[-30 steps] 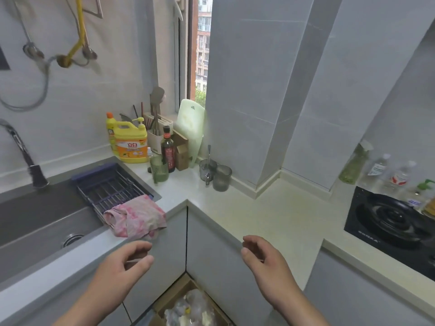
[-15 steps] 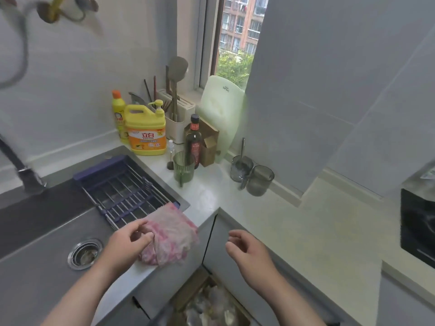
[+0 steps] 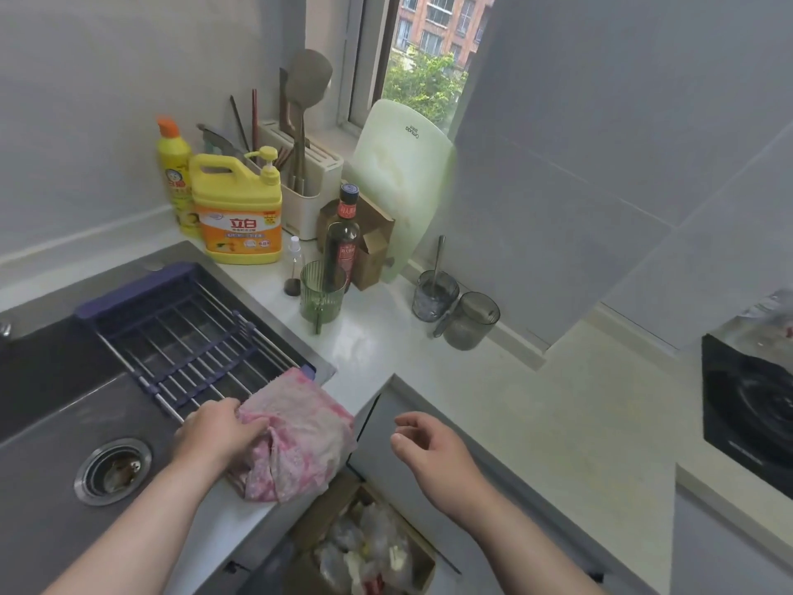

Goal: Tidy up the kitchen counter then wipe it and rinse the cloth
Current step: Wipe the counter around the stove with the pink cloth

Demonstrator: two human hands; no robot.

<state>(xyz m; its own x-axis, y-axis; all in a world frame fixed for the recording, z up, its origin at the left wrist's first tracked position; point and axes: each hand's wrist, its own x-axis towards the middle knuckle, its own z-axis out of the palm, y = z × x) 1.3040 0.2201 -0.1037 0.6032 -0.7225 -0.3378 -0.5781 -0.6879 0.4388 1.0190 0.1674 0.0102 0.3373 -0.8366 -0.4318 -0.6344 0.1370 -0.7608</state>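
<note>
Head view: left hand grips pink cloth; right hand hovers loosely curled.

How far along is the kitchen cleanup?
Barely begun. Done: nothing visible; bottles and cups crowd the counter. In hand: the left hand grips the pink cloth at the sink edge; the right hand hovers empty. Left: tidying, wiping, rinsing the cloth.

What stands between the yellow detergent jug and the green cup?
In the head view, a small clear bottle stands between the yellow detergent jug and the green cup.
</note>
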